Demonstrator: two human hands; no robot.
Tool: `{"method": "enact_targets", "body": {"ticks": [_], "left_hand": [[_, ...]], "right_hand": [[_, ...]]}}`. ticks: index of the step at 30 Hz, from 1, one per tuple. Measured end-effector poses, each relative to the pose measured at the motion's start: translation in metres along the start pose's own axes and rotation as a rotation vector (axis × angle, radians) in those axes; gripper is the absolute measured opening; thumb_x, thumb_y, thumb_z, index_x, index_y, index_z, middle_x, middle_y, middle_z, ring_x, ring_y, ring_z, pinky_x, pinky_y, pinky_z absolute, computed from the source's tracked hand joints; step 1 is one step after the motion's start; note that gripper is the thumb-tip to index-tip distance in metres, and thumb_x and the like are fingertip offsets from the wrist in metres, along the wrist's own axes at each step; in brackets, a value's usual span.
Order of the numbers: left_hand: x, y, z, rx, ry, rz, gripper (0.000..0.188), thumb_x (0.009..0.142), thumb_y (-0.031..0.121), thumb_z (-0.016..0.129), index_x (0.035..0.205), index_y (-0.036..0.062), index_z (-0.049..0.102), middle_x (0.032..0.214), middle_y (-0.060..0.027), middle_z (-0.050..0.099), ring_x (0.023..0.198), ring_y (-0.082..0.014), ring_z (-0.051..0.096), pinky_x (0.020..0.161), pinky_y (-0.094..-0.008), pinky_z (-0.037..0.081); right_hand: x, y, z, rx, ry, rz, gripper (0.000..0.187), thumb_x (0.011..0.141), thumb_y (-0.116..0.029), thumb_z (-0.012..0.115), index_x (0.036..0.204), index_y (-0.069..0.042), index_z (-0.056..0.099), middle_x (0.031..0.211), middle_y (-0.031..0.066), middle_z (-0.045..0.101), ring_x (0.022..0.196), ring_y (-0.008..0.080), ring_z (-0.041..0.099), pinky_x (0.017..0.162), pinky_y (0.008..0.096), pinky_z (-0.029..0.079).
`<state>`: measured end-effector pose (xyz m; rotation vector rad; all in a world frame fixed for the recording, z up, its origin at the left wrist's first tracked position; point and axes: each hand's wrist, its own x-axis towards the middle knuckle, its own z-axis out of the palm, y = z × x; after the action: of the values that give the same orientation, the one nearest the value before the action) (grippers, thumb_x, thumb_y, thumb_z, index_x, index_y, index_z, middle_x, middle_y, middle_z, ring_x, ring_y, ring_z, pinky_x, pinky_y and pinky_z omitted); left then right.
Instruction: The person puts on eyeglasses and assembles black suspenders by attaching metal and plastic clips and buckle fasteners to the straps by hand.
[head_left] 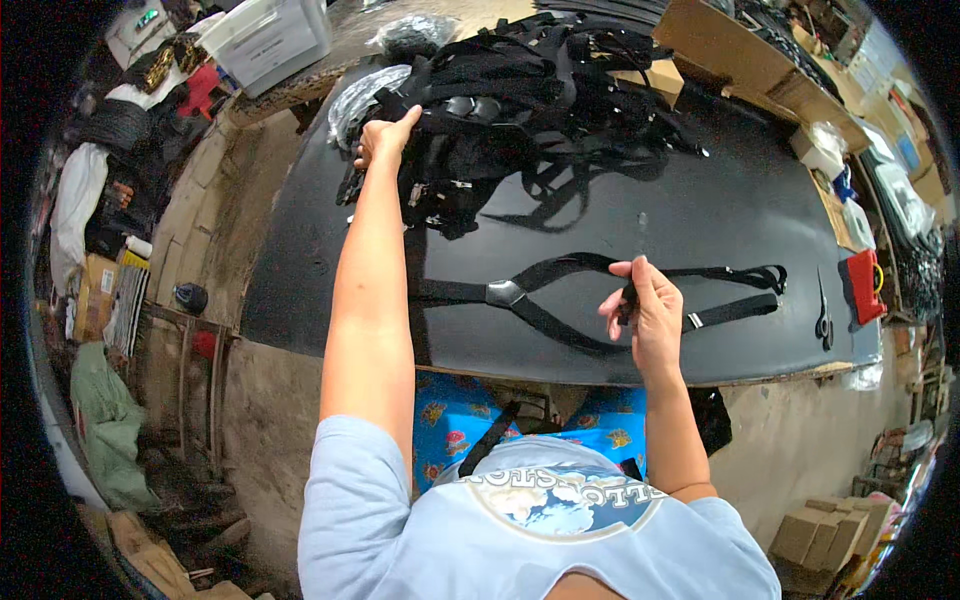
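Note:
A pair of black suspenders lies spread across the table, its straps meeting at a shiny joining patch [505,292]. Over these straps is my right hand [655,315], thumb and forefinger pinched; something small and dark shows among its curled fingers, too hidden to name. Farther off, my left hand [385,140] reaches to the left edge of a heap of black straps [530,90]. Its thumb stands apart, the other fingers are partly hidden, and I see nothing held in it. Metal clips [455,185] glint in the heap's near part.
The black tabletop [300,260] carries scissors [824,320] near its right end, by a red object [860,285]. Clear plastic bags [412,36] lie behind the heap. A cardboard box [735,55] stands at the far right, a whitish plastic bin [268,45] at the far left.

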<state>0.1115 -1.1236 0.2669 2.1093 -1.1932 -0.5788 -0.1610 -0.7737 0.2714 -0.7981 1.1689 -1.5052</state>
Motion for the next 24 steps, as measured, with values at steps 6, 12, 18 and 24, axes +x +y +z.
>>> {"method": "enact_targets", "body": {"ticks": [6, 12, 18, 24], "left_hand": [[0.011, -0.001, 0.02, -0.316, 0.059, 0.119, 0.059, 0.059, 0.037, 0.09, 0.098, -0.0035, 0.072, 0.106, -0.0177, 0.069, 0.097, -0.027, 0.065, 0.091, -0.0382, 0.049], [0.022, -0.022, 0.025, -0.632, 0.09, 0.162, 0.028, 0.073, 0.02, 0.081, 0.092, 0.0006, 0.073, 0.089, -0.0117, 0.072, 0.082, -0.0196, 0.068, 0.078, -0.0348, 0.052], [-0.035, 0.021, -0.008, -1.485, -0.373, 0.316, 0.016, 0.091, 0.009, 0.062, 0.103, 0.0006, 0.057, 0.107, -0.0167, 0.066, 0.094, -0.0252, 0.067, 0.078, -0.0314, 0.053], [-0.115, 0.047, -0.042, -1.542, -0.678, 0.526, 0.012, 0.097, 0.008, 0.053, 0.107, 0.0003, 0.053, 0.112, -0.0203, 0.064, 0.105, -0.0294, 0.064, 0.092, -0.0369, 0.052]], "right_hand": [[0.013, 0.006, -0.002, -0.181, 0.121, -0.207, 0.029, 0.097, -0.025, 0.057, 0.099, 0.001, 0.068, 0.074, 0.007, 0.066, 0.061, 0.0082, 0.056, 0.057, 0.0232, 0.043], [-0.001, -0.006, 0.005, -0.314, 0.107, -0.232, 0.019, 0.092, -0.011, 0.063, 0.103, 0.002, 0.07, 0.08, 0.0047, 0.068, 0.066, 0.0053, 0.056, 0.061, 0.0178, 0.041], [-0.009, -0.02, 0.002, 0.067, -0.169, -0.18, 0.028, 0.099, -0.017, 0.05, 0.109, 0.005, 0.063, 0.104, 0.0191, 0.069, 0.07, 0.0206, 0.068, 0.065, 0.0283, 0.052], [-0.003, -0.029, 0.037, 0.005, -0.216, -0.279, 0.014, 0.093, 0.0, 0.055, 0.106, 0.003, 0.061, 0.101, 0.0186, 0.069, 0.072, 0.0189, 0.068, 0.065, 0.0289, 0.055]]}}
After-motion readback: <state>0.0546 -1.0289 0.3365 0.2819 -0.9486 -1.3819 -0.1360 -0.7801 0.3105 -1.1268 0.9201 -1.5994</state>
